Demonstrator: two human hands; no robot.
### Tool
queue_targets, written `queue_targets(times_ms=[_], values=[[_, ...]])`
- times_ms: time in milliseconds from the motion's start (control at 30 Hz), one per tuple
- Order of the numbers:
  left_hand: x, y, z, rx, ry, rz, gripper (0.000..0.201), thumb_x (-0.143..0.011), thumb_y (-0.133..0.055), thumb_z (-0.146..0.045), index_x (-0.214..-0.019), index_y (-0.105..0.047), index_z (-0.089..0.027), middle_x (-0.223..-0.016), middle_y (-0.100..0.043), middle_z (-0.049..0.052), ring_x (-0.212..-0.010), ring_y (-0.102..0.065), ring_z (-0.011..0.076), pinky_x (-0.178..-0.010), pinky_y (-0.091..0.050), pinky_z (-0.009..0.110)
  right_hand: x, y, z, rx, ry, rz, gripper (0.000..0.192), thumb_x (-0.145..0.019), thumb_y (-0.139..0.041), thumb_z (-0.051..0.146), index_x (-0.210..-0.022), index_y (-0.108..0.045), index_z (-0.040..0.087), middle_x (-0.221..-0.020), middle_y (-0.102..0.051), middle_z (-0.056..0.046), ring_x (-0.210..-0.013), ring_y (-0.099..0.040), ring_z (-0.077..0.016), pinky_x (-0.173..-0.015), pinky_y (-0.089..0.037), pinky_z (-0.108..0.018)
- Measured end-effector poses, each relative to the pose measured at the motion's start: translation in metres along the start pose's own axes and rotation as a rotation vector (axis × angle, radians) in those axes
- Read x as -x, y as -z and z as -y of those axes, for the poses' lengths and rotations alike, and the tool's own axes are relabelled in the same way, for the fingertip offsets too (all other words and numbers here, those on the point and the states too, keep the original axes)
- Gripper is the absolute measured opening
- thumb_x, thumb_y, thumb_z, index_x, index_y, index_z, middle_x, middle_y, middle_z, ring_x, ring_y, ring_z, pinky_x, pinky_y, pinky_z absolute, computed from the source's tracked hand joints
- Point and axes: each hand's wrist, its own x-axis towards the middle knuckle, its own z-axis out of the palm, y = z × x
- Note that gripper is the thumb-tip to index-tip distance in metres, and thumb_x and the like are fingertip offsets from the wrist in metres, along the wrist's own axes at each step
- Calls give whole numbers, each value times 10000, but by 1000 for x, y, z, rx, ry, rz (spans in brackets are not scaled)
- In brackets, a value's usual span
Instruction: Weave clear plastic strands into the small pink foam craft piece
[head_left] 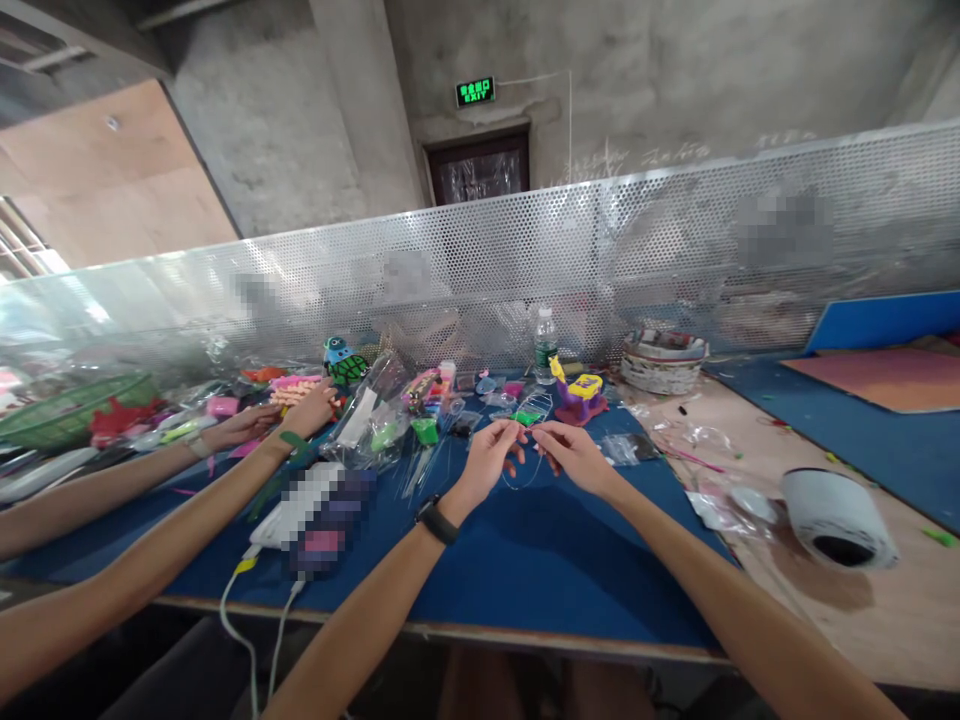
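One fine strand (pixel 517 488), pinched from both sides

The left hand (pixel 489 455) has thumb and forefinger brought to a narrow pinch, and the right hand (pixel 576 458) does much the same just to its right, the fingertips nearly meeting. The strand is between them, above the blue mat (pixel 547 590), with a loose loop hanging on the near side. What sits right at the tips is too small to tell.

To do this well, I would let the left hand serve as the anchor and the right do the fine moving, both pinches close together so the strand has little room to spring. The loop looks liable to catch on the curled fingers, so those are best held away from it.

Just beyond the fingertips, on the far side, lies a green piece (pixel 524 418); small wrist movements should avoid brushing it. To the left are loose wires (pixel 420 470), easily snagged by a wide pull. Far right stands a toy (pixel 579 388), with a bottle (pixel 545 350) behind it to the left.
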Motion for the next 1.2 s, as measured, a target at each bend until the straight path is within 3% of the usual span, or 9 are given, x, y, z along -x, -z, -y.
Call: queue_targets(times_ms=[233,567,700,1000,1200], values=[[-1,4,3,61,19,65,441,-799,-675,-580,-878,-608,-152,-827,-588,14,-554,-571,87,-381,-417,167,0,2,2,99,68,-64,365,-911,-559,548,-862,-701,215,-772,-596,-16,-629,-532,-140,-502,-460,-237],[1,3,-1,53,-8,111,429,-789,-719,-515,-970,-649,-132,-877,-615,47,-650,-591,117,-494,-507,213,-2,6,-5,161,81,-117,408,-925,-520,567,-863,-693,202,-822,-665,-40,-702,-579,-165,-581,-457,-267],[1,3,-1,65,-9,101,403,-791,-721,-505,-921,-643,-132,-858,-609,45,-655,-580,116,-521,-514,223,-2,5,-4,153,97,-114,411,-927,-524,563,-861,-693,194,-849,-685,-48,-753,-601,-175,-598,-460,-259],[1,2,-2,49,-14,90,406,-787,-716,-519,-904,-641,-138,-849,-607,41,-649,-582,117,-522,-526,231,-1,4,-2,157,110,-119,377,-932,-544,524,-881,-713,191,-853,-692,-51,-735,-604,-173,-598,-469,-260],[-1,5,3,91,-36,110,421,-809,-700,-516,-1010,-663,-149,-903,-612,50,-675,-596,126,-527,-537,239,-3,4,-5,120,86,-93,419,-948,-509,548,-981,-728,192,-816,-667,-38,-676,-564,-149,-539,-446,-236]])
